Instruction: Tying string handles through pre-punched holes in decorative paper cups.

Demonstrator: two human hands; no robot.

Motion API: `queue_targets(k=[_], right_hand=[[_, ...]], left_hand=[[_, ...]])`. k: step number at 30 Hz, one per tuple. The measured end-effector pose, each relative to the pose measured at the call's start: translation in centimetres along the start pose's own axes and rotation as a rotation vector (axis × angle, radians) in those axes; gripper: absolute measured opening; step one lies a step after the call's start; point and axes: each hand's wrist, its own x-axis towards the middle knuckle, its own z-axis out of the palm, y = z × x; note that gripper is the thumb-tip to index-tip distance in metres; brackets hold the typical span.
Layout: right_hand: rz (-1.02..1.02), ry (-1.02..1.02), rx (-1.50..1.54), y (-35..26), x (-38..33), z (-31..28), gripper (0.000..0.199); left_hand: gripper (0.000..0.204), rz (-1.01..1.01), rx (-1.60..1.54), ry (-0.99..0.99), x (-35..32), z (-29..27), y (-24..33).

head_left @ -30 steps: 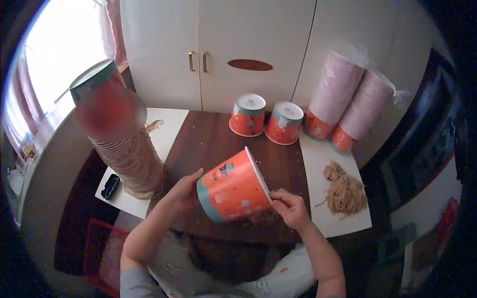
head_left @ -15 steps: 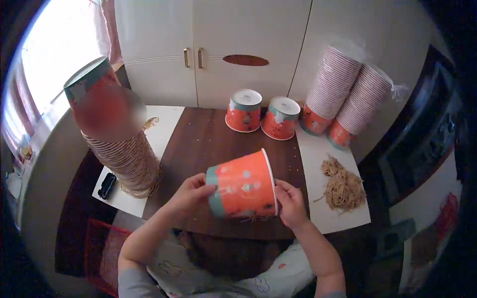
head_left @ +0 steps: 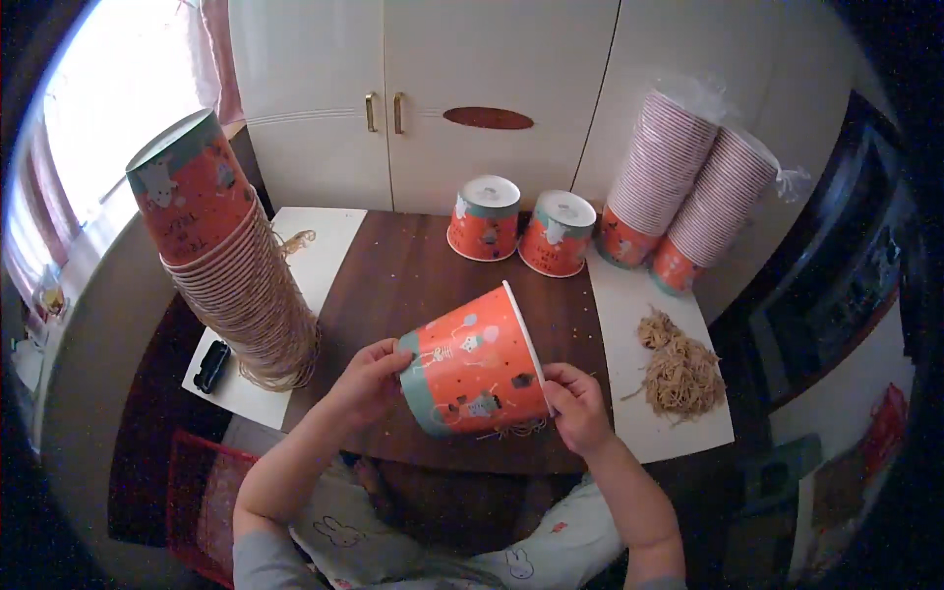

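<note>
An orange paper bucket (head_left: 472, 359) with a teal base band and cartoon figures lies tilted on its side in the air above the table's near edge. Its white rim faces right, its base left. My left hand (head_left: 374, 376) is closed at the base edge, thumb on top. With thumb and fingers my right hand (head_left: 578, 405) pinches the rim, some fingers hidden inside the mouth. A bit of tan cord (head_left: 521, 429) shows beneath the bucket, mostly hidden by it.
A tall leaning stack of upturned buckets (head_left: 202, 211) with tan cords stands left, beside a black object (head_left: 211, 368). Two upturned buckets (head_left: 484, 226) (head_left: 557, 241) sit at the back. Bagged bucket stacks (head_left: 659, 162) and a tan cord heap (head_left: 683, 374) are right. A red basket (head_left: 187, 492) stands lower left.
The bucket has turned about its length, bringing different printed figures into view, and tilted slightly. My left hand has shifted a little left along the base; my right stays at the rim.
</note>
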Motion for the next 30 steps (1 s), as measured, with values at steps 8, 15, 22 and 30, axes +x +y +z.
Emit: queue_targets(k=[8, 15, 22, 30], right_hand=[[0.040, -0.073, 0.056, -0.6, 0.2, 0.4, 0.028], [0.051, -0.129, 0.121, -0.4, 0.2, 0.3, 0.027], [0.106, -0.122, -0.062, -0.2, 0.1, 1.3, 0.025], [0.045, -0.094, -0.315, 0.6, -0.1, 4.1, 0.025]], left_hand=[[0.009, 0.063, 0.072, 0.028, -1.1, 2.5, 0.8], [0.013, 0.093, 0.177, 0.039, -1.1, 1.9, 1.0], [0.022, 0.743, 1.191, 0.414, -1.2, 3.4, 0.1], [0.030, 1.059, 1.437, 0.070, -2.9, 6.4, -1.9]])
